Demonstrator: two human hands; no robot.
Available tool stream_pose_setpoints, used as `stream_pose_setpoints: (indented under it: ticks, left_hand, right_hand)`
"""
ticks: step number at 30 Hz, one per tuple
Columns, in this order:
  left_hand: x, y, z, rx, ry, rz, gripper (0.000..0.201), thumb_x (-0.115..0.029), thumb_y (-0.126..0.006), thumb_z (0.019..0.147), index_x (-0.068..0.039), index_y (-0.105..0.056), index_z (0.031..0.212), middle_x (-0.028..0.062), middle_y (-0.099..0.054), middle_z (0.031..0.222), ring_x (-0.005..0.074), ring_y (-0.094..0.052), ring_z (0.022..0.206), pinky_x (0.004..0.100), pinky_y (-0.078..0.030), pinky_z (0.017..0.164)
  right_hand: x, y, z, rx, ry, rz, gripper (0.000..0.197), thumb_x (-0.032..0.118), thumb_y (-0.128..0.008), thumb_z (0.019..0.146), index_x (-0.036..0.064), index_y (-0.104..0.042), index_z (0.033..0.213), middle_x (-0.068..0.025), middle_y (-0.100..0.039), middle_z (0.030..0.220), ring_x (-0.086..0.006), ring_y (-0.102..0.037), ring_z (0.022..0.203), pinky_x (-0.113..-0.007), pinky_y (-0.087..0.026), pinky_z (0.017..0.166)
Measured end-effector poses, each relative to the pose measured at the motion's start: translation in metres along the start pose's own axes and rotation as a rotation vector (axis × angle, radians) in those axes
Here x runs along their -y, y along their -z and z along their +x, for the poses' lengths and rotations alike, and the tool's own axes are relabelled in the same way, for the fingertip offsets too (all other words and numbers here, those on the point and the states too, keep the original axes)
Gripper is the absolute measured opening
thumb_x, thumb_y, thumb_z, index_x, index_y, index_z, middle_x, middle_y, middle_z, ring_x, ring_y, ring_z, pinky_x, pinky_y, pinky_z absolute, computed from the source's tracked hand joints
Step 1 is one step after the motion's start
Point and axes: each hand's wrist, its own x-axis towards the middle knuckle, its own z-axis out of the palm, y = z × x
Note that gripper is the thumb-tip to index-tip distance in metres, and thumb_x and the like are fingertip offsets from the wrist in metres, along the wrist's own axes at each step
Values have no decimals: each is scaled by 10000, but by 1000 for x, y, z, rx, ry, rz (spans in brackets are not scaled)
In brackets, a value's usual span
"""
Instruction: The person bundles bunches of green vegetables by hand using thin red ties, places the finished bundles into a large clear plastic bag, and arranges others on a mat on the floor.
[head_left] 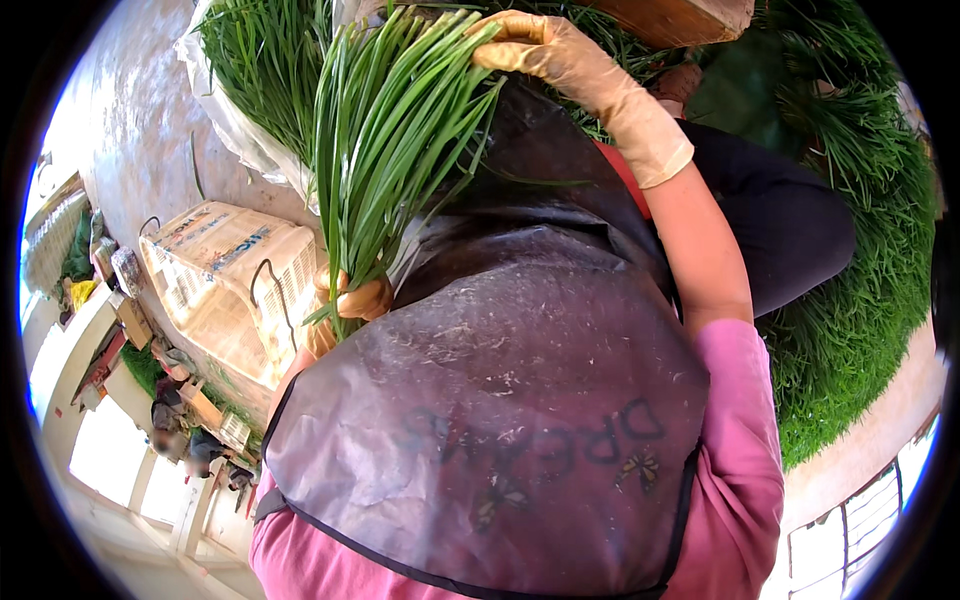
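A loose bunch of long, flat green leaves that look like garlic chives (385, 140) stands upright in front of me, fanning out toward the far end. Its narrow near end is wrapped by the gloved fingers of my left hand (352, 298), against my apron's left side. At the far end my right hand (525, 48), in a tan rubber glove, has bent fingers pinching the pale stalk tips at the bunch's right edge. A few leaves droop sideways over the dark apron (500, 330) on my lap.
More chives (265, 75) lie on white sheeting at the far left. A pale plastic crate (225, 270) with wire handles lies left of me on the concrete floor (130, 120). A large green heap (850, 330) spreads along my right. A wooden block (680, 20) sits beyond my right hand. People sit far left.
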Motion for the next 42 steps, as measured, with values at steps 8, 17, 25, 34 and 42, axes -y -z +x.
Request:
stream_pose_setpoints:
  ticks: [8,17,25,34,42]
  left_hand:
    - [-1,-5,4,-55,2,16,438,-222,-557,941,0,-451,1303,-40,-518,526,63,-433,380,254,-319,402]
    - [-1,-13,2,-172,-6,42,429,-197,-581,918,6,-466,1278,-25,-521,535,73,-437,391,258,-319,405]
    - [2,-33,-6,-435,-35,129,422,-175,-602,897,11,-478,1255,-12,-524,543,81,-440,400,262,-319,408]
    - [5,-50,-10,-695,-28,240,415,-151,-626,875,17,-493,1229,3,-528,553,90,-444,411,266,-319,410]
    - [4,-58,-10,-813,-13,307,409,-129,-647,854,23,-505,1206,16,-531,561,99,-448,421,269,-318,413]
  right_hand:
    - [1,43,-19,-255,-319,-461,336,363,-624,932,44,-701,1007,-46,-701,906,-127,-614,701,-250,-495,645]
    - [-22,14,-44,-184,-424,422,263,318,-666,888,59,-694,855,3,-618,689,-52,-480,519,-209,-321,446]
    - [-10,14,-36,76,-258,5,371,296,-692,909,5,-664,1137,-50,-690,1034,-131,-623,1014,-270,-464,934]
    - [-21,30,-33,-299,-258,96,244,212,-701,853,41,-712,1027,-46,-705,954,-129,-633,880,-285,-493,870]
    - [33,-10,-32,-231,-68,79,210,190,-738,852,29,-715,984,-13,-701,869,-78,-613,824,-235,-484,787]
